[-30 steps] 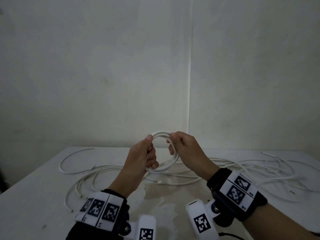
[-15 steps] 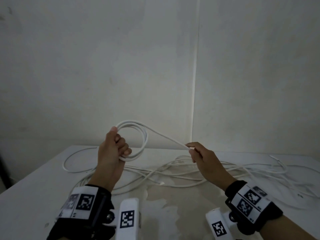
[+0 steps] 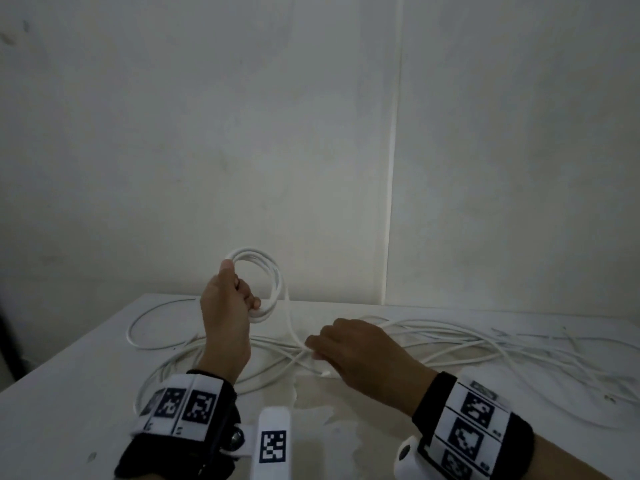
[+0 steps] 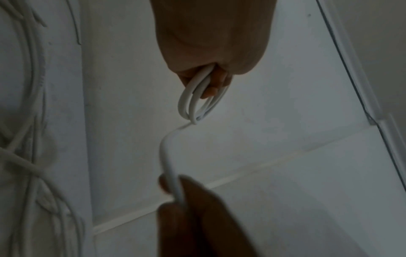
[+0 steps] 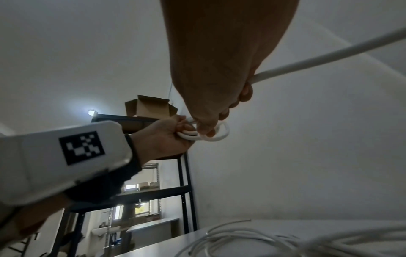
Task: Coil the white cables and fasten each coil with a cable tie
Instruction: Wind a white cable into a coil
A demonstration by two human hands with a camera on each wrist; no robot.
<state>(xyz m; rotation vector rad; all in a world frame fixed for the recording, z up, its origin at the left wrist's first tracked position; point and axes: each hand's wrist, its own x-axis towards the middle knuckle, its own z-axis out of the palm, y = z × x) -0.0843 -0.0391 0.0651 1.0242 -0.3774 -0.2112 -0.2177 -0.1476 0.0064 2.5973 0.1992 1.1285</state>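
My left hand (image 3: 242, 292) is raised above the table and grips a small coil of white cable (image 3: 268, 282) of a few loops, thumb on top. From the coil a single strand (image 3: 289, 323) drops to my right hand (image 3: 315, 348), which is low over the table (image 3: 86, 393) and holds that strand between curled fingers. In the left wrist view the coil (image 4: 197, 102) hangs from my fingers and the strand (image 4: 169, 161) runs into the right hand's fingers (image 4: 163, 184). The right wrist view shows the cable (image 5: 329, 57) leaving my right hand. No cable tie is visible.
Several long loose white cables (image 3: 467, 344) sprawl tangled across the middle and right of the table, with one loop (image 3: 138, 327) at the left. A wall stands right behind the table. A dark metal shelf (image 5: 184, 173) with a cardboard box (image 5: 149, 106) stands to the left.
One second ago both hands met at the coil. The right hand then drew a strand out to the right and has now dropped low over the table; the left hand stays raised.
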